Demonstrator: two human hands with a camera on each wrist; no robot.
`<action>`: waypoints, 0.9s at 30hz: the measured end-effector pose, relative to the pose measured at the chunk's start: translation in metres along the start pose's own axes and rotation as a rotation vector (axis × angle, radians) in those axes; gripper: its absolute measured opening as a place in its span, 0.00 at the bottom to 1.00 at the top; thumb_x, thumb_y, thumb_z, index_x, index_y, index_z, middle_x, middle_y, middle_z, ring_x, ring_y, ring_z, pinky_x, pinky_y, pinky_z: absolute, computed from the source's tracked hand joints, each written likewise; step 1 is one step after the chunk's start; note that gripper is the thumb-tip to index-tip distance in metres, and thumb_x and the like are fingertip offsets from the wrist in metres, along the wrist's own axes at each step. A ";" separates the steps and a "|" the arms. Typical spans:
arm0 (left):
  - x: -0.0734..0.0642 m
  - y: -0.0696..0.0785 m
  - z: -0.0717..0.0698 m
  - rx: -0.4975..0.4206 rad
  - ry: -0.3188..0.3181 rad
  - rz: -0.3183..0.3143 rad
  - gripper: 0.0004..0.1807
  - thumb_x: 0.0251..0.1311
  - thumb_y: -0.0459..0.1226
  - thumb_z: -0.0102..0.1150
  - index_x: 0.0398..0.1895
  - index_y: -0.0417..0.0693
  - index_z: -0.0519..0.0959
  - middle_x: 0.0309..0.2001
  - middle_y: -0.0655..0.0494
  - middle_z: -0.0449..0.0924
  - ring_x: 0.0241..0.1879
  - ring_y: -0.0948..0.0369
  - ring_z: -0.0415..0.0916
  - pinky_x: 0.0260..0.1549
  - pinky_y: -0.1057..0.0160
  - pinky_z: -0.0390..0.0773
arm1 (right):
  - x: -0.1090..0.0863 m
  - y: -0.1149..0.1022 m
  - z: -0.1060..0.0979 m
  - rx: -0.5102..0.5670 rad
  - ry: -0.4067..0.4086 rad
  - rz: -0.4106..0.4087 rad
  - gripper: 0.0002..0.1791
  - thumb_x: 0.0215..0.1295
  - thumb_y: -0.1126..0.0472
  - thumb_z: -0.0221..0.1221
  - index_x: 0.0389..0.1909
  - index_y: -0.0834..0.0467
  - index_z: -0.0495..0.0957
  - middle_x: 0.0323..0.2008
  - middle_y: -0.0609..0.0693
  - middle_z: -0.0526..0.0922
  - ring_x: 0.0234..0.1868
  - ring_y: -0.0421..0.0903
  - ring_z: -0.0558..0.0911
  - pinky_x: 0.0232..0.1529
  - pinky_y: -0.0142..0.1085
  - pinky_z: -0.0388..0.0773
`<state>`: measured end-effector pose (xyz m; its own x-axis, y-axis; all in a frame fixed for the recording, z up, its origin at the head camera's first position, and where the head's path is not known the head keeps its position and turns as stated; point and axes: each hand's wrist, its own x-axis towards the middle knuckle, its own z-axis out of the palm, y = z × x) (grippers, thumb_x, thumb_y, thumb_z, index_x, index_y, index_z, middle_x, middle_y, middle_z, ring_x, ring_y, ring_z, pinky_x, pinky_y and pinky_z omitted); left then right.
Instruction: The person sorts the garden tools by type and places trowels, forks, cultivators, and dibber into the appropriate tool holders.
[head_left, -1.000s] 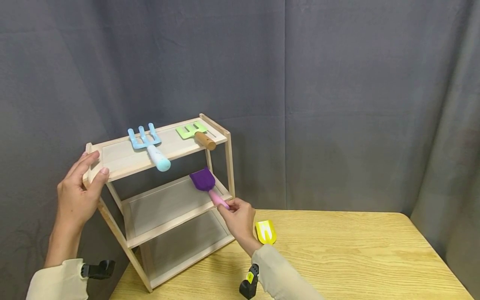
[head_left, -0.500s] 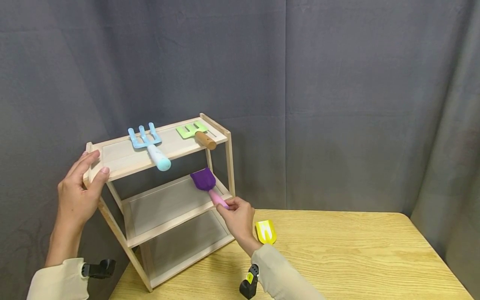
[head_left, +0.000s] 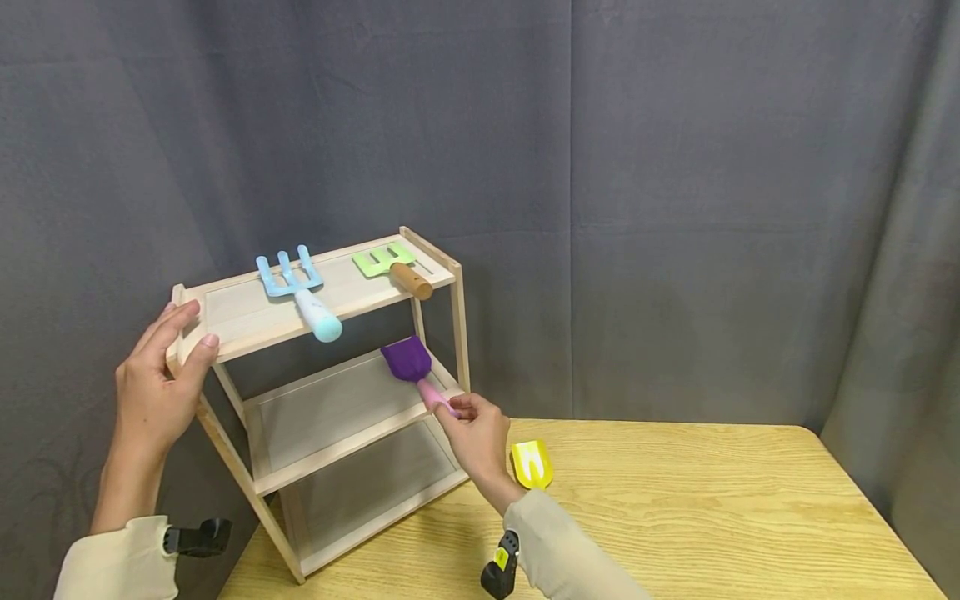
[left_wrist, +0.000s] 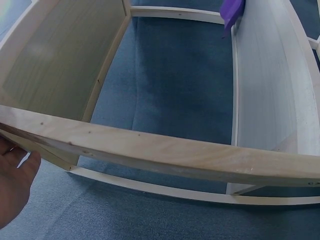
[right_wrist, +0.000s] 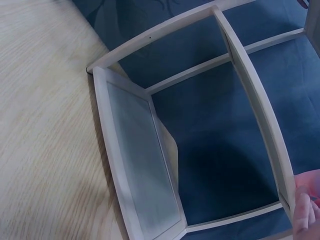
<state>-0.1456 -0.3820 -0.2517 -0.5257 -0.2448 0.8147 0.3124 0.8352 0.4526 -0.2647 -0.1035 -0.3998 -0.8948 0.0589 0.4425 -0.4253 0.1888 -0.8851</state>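
Note:
A three-tier wooden shelf [head_left: 345, 423] stands on the table. My left hand [head_left: 156, 375] grips its top left corner, thumb on the front edge and fingers over the side. My right hand [head_left: 476, 437] pinches the pink handle of a toy shovel [head_left: 407, 360], whose purple blade lies over the right end of the middle tier. In the left wrist view the purple blade [left_wrist: 231, 12] shows at the top. On the top tier lie a light blue toy hand fork [head_left: 292, 287] and a green toy hand fork with a wooden handle [head_left: 390, 262], handles jutting past the front edge.
A yellow toy shovel [head_left: 532, 464] lies on the wooden table [head_left: 697, 508] right of the shelf, its lower part hidden behind my right forearm. Grey curtains [head_left: 675, 208] hang behind the table and at both sides.
The purple shovel and the right hand have shifted only very slightly. The left hand stays on the shelf corner.

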 end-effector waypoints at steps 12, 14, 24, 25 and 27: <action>0.001 0.000 0.000 0.000 0.011 0.012 0.23 0.56 0.37 0.55 0.57 0.47 0.71 0.58 0.49 0.67 0.61 0.63 0.56 0.58 0.66 0.52 | 0.001 -0.004 -0.006 -0.041 0.026 -0.048 0.07 0.56 0.55 0.56 0.27 0.51 0.81 0.21 0.38 0.79 0.24 0.36 0.76 0.27 0.32 0.73; 0.001 0.000 0.000 -0.001 0.013 0.012 0.23 0.55 0.37 0.55 0.57 0.47 0.71 0.58 0.49 0.67 0.61 0.63 0.56 0.58 0.65 0.52 | 0.001 -0.005 -0.006 -0.040 0.020 -0.050 0.07 0.55 0.56 0.56 0.28 0.51 0.81 0.21 0.38 0.79 0.24 0.36 0.76 0.27 0.32 0.73; 0.000 -0.001 0.000 0.001 -0.010 0.000 0.23 0.56 0.37 0.55 0.57 0.49 0.71 0.59 0.51 0.65 0.62 0.64 0.54 0.59 0.64 0.52 | 0.000 -0.001 -0.013 -0.037 -0.004 -0.112 0.09 0.55 0.57 0.56 0.32 0.55 0.81 0.26 0.38 0.80 0.27 0.35 0.78 0.28 0.32 0.73; 0.000 -0.001 0.000 0.001 -0.008 0.000 0.23 0.56 0.37 0.55 0.57 0.48 0.71 0.59 0.51 0.65 0.61 0.64 0.55 0.58 0.64 0.52 | 0.000 0.000 -0.014 -0.038 -0.006 -0.124 0.09 0.55 0.58 0.56 0.33 0.56 0.81 0.27 0.38 0.80 0.27 0.35 0.78 0.28 0.33 0.74; -0.001 -0.001 0.000 0.003 -0.007 -0.001 0.23 0.56 0.37 0.55 0.57 0.49 0.71 0.59 0.51 0.66 0.61 0.64 0.55 0.58 0.64 0.52 | 0.000 0.000 -0.017 -0.038 -0.004 -0.157 0.09 0.55 0.60 0.56 0.34 0.57 0.82 0.29 0.40 0.81 0.28 0.36 0.78 0.29 0.36 0.74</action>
<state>-0.1452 -0.3824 -0.2525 -0.5315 -0.2419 0.8118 0.3099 0.8364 0.4522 -0.2625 -0.0869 -0.3976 -0.8183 0.0222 0.5744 -0.5546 0.2322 -0.7990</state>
